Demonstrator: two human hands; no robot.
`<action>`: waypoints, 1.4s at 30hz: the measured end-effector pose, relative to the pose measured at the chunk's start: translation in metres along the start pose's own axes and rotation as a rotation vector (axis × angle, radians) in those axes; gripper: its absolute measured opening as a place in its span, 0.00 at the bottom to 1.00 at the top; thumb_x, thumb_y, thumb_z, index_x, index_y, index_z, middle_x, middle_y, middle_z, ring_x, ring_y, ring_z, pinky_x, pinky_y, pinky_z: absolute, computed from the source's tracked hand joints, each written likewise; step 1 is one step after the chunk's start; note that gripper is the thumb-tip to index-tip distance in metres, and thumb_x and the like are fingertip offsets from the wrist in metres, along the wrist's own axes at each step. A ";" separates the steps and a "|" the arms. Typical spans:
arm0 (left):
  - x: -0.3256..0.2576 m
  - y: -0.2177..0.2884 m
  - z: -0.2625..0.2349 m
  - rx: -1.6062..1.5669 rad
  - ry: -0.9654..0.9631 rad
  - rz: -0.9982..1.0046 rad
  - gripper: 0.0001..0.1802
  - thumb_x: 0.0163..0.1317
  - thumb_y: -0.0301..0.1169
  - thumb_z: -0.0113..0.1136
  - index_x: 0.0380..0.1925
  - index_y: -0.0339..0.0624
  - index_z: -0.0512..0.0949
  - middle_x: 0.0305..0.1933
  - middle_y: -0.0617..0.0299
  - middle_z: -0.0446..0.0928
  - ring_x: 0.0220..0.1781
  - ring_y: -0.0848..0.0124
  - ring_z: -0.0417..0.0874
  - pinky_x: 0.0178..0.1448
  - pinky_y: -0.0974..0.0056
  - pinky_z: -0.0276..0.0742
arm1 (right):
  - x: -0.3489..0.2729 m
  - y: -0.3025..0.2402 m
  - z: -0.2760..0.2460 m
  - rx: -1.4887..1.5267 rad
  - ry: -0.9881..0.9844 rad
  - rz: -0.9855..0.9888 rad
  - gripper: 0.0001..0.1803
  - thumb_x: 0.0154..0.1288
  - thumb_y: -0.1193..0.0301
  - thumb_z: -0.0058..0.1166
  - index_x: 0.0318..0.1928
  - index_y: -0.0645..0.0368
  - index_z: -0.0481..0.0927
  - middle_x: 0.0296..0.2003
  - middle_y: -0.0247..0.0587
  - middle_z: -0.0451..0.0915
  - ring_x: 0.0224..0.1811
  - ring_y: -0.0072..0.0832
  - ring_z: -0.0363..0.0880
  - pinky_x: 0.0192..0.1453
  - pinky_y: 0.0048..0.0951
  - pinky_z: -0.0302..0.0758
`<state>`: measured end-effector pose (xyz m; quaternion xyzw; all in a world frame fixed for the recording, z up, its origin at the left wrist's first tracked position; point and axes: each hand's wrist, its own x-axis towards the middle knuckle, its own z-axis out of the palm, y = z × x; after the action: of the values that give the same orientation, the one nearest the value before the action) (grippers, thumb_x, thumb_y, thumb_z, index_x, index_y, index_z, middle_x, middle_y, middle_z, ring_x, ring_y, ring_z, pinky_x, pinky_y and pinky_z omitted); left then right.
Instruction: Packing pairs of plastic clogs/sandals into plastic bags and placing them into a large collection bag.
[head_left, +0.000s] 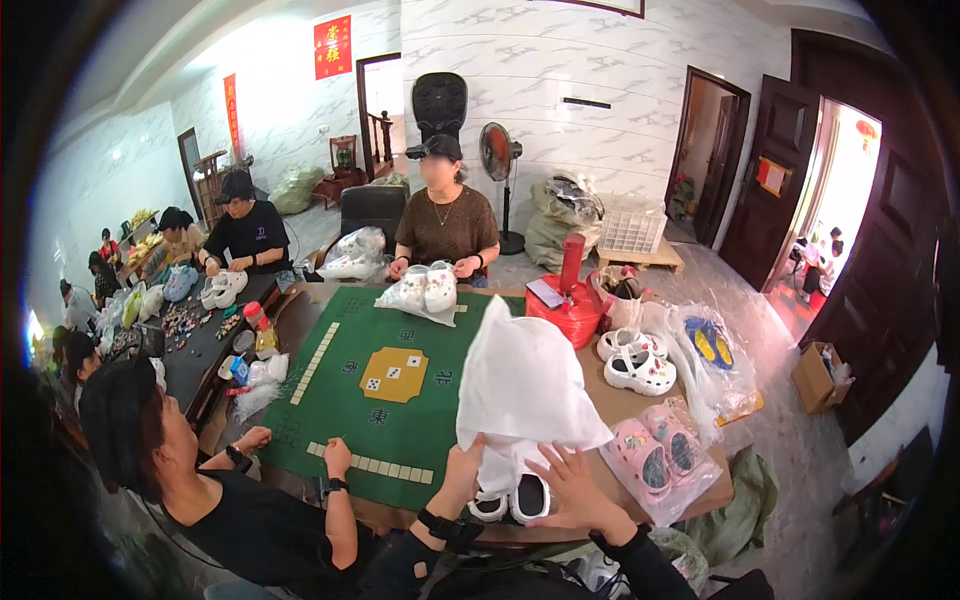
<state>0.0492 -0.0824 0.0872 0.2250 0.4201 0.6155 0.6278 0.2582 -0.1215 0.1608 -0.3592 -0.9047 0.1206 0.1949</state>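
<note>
A white bag (522,375), its upper end puffed up, stands above the table's near edge in front of me. My left hand (462,474) is closed on the bag's lower left edge. My right hand (578,488) has its fingers spread beside the lower right edge, its fingertips close to the bag; whether they touch it I cannot tell. Just below the bag, between my hands, sits a pair of white clogs (529,500) with dark insoles. Their far parts are hidden by the bag.
Bagged pink clogs (655,455), white clogs (640,370) and blue-yellow clogs (709,342) lie to the right. Beyond the bag stands a red container (566,312). The green mat (330,385) spreads left. One person sits close at left; another across handles bagged white clogs (437,288).
</note>
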 end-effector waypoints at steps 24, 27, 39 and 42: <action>-0.057 0.015 0.053 1.409 -0.439 0.997 0.34 0.44 0.38 0.61 0.54 0.47 0.63 0.59 0.50 0.58 0.58 0.53 0.61 0.58 0.53 0.58 | 0.029 0.020 0.035 2.049 0.493 0.702 0.17 0.64 0.63 0.42 0.49 0.61 0.66 0.43 0.43 0.72 0.45 0.33 0.71 0.51 0.38 0.68; -0.060 0.009 0.046 1.556 -0.419 0.946 0.35 0.45 0.40 0.59 0.56 0.47 0.60 0.59 0.48 0.57 0.58 0.52 0.62 0.58 0.53 0.58 | 0.027 0.029 0.054 2.100 0.481 0.743 0.17 0.63 0.62 0.43 0.48 0.60 0.66 0.46 0.44 0.71 0.48 0.34 0.69 0.54 0.39 0.66; -0.043 -0.017 -0.013 1.541 -0.421 0.553 0.28 0.57 0.40 0.49 0.56 0.42 0.58 0.51 0.45 0.66 0.48 0.50 0.71 0.47 0.56 0.68 | 0.038 0.042 0.107 1.903 0.009 0.976 0.08 0.57 0.70 0.51 0.39 0.52 0.72 0.33 0.34 0.74 0.36 0.26 0.72 0.35 0.31 0.71; -0.047 -0.015 -0.023 1.438 -0.366 0.467 0.27 0.58 0.40 0.48 0.56 0.43 0.59 0.44 0.46 0.71 0.40 0.52 0.75 0.41 0.57 0.71 | 0.041 0.046 0.119 1.845 0.028 0.950 0.09 0.57 0.71 0.52 0.40 0.55 0.72 0.34 0.34 0.75 0.35 0.28 0.74 0.34 0.31 0.72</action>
<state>0.0442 -0.1353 0.0742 0.7575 0.5476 0.2612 0.2410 0.2060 -0.0697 0.0485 -0.3915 -0.2237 0.8264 0.3372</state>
